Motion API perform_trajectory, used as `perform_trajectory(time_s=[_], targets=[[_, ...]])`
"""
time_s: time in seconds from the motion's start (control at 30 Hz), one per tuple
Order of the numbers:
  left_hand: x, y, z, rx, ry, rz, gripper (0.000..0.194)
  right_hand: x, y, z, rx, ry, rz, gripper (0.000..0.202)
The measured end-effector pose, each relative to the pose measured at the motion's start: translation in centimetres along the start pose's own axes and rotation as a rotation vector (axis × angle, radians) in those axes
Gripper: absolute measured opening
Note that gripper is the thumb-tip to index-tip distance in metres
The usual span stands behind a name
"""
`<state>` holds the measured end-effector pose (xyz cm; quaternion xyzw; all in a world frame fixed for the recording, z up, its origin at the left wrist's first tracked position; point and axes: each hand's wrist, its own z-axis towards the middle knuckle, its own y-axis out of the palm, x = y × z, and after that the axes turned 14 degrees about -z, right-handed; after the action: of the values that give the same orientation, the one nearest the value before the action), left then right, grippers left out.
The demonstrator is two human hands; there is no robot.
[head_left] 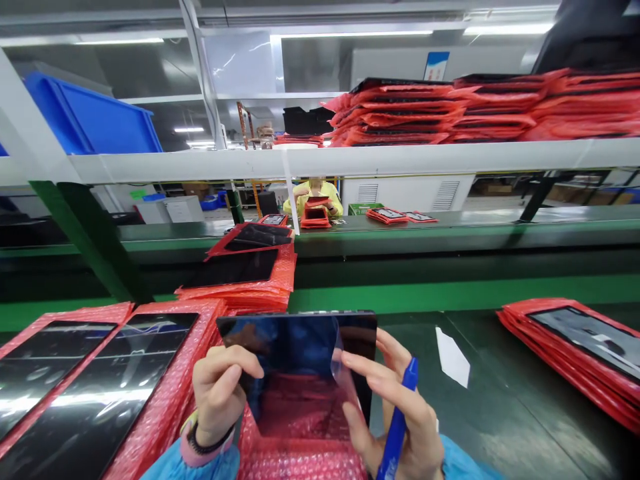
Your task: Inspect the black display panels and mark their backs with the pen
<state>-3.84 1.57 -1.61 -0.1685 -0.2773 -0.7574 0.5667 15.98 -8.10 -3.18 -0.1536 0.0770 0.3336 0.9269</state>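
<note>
Everything here is placed from the screen (pixel 300 347), the dark panel held up over the desk (pixel 480 333) between the two hands. Far left of it and high up sits a blue bin (pixel 100 120). Below the bin, left of the screen, two large panels (pixel 95 393) lie side by side on red bubble wrap (pixel 175 373). Behind the screen and a little to its left is a pile (pixel 240 273) of more dark panels and red wrap.

At the screen's left edge is the left hand (pixel 223 387), its bent fingers closed on that edge; whether the film is caught there too, I cannot tell. The clear film (pixel 336 363) lies across the screen's face, its right edge lifting. More red bubble wrap shows beneath the screen.

Well behind the screen, across the line, a person in yellow (pixel 333 200) handles a red-wrapped item.

At the screen's right side is the right hand (pixel 395 400). Its index fingertip and thumb are at the film's lifted edge, other fingers are behind the screen, and a blue pen (pixel 397 427) is held against the palm, slanting upward.

Just right of that hand, a piece of white paper (pixel 453 358) lies on the desk. Above and right of the screen, tall red-wrapped stacks (pixel 400 113) stand on a shelf (pixel 450 157). Far right of the screen, a stack of red sleeves (pixel 560 360) bears a grey-faced panel (pixel 595 337).
</note>
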Motion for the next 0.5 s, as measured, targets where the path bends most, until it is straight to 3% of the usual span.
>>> perform_trajectory(time_s=[0.17, 0.3, 0.5], targets=[[-0.2, 0.2, -0.5, -0.083, 0.032, -0.035, 0.035, -0.4, 0.3, 0.1, 0.14, 0.025, -0.089, 0.058], [-0.8, 0.0, -1.2, -0.157, 0.055, -0.061, 0.032, -0.7, 0.2, 0.6, 0.257, 0.089, -0.104, 0.04], [-1.3, -0.1, -2.2, -0.245, 0.077, -0.047, 0.025, -0.5, -0.2, 0.9, 0.303, 0.137, -0.118, 0.022]])
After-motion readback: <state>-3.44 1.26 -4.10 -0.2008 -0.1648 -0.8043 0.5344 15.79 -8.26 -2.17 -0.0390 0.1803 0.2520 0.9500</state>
